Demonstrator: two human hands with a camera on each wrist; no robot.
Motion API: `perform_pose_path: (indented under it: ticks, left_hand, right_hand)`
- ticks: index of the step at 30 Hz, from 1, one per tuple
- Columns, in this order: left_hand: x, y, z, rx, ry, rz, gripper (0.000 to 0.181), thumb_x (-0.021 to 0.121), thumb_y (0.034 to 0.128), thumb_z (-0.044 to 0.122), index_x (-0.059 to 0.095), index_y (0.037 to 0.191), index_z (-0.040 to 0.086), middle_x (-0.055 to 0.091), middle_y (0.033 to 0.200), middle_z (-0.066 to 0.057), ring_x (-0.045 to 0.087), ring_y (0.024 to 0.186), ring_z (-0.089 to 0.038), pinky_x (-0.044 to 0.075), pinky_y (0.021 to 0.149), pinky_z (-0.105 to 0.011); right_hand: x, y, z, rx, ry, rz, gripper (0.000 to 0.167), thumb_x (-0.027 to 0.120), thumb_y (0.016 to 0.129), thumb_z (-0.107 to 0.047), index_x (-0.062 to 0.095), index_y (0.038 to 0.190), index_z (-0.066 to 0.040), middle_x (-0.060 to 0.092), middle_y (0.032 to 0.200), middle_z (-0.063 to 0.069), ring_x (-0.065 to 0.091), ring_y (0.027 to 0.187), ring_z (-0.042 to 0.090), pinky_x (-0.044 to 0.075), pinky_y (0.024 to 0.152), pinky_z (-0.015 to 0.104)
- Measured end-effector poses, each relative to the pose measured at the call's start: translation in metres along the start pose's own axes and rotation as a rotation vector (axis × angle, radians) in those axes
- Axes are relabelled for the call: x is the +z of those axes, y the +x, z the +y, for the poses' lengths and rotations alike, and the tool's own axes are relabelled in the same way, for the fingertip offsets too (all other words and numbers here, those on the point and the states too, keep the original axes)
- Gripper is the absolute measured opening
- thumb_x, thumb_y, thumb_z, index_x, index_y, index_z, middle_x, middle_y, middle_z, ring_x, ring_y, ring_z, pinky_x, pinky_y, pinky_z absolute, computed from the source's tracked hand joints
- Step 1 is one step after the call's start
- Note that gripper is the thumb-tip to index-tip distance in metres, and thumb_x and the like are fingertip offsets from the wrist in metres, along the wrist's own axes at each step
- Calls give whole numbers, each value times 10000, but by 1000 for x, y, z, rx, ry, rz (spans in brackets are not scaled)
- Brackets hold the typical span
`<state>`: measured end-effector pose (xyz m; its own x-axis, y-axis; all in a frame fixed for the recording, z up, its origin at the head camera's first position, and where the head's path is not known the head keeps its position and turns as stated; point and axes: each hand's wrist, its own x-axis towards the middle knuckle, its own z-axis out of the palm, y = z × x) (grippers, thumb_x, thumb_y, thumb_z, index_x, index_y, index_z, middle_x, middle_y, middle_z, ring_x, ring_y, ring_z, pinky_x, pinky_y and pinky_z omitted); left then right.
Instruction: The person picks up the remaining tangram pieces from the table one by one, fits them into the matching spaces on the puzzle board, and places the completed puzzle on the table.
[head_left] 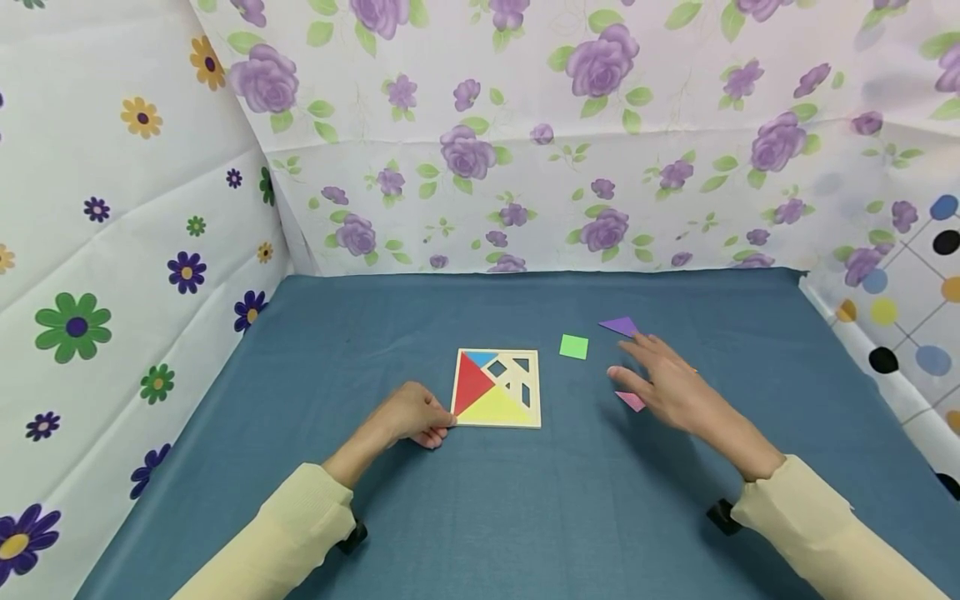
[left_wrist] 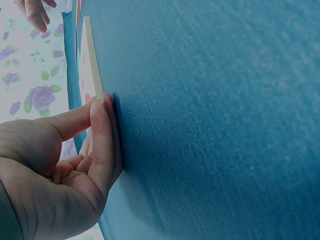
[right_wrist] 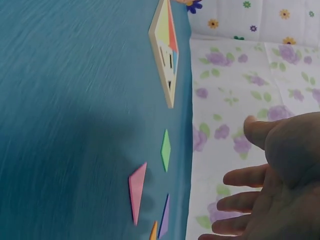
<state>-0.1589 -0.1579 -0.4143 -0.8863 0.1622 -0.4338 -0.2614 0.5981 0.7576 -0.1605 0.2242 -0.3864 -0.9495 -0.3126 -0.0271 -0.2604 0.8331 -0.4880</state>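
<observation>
And there lay the blue cloth (head_left: 480, 508), spread flat and wide, its far edge straight along the foot of the back sheet (head_left: 540, 179) — white, scattered with purple roses (head_left: 467, 152) and green leaves (head_left: 321, 109), a crease running right across it! Over on the left rose a second white sheet (head_left: 135, 275), carrying a big green daisy (head_left: 73, 327), yellow-orange daisies (head_left: 141, 117) higher up and dark purple ones lower down. And on the right — a sheet of coloured spots (head_left: 884, 312), blue, black, yellow and orange, with thin grey lines between them!
</observation>
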Motion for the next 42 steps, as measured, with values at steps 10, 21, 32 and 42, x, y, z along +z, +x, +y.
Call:
perform_pose_path:
  ticks: [10, 21, 32, 42]
  left_hand:
    - [1, -2, -1, -8, 3, 10, 160, 768, 936, 68, 738, 809, -24, 695, 693, -113, 660, 554, -128, 618, 576, -286]
    - [2, -3, 0, -22, 8, 29, 164, 770, 936, 72, 739, 807, -24, 695, 690, -114, 656, 545, -125, 617, 571, -283]
    - [3, -2, 0, -23, 11, 29, 155, 773, 935, 75, 744, 816, -20, 695, 692, -106, 660, 550, -123, 617, 574, -281]
    - [3, -1, 0, -15, 3, 34, 149, 777, 929, 69, 744, 818, -25, 694, 688, -108, 658, 545, -123, 617, 574, -280]
  right_hand:
    - [-8, -5, 18, 33, -39, 36, 741, 522, 1080, -472, 299, 1607, 1, 203, 1652, 307, 113, 1513, 545, 145, 1104, 823]
    - [-13, -5, 47, 37, -80, 58, 732, 528, 1084, -448, 317, 1585, 42, 216, 1631, 341, 134, 1465, 623, 157, 1092, 831]
    - [-12, -4, 67, 33, -121, 63, 733, 550, 1076, -438, 347, 1557, 78, 234, 1609, 367, 182, 1422, 660, 194, 1062, 844]
    - [-4, 3, 81, -105, -176, 128, 511, 715, 987, -116, 539, 1414, 104, 407, 1502, 391, 372, 1344, 630, 312, 1069, 780]
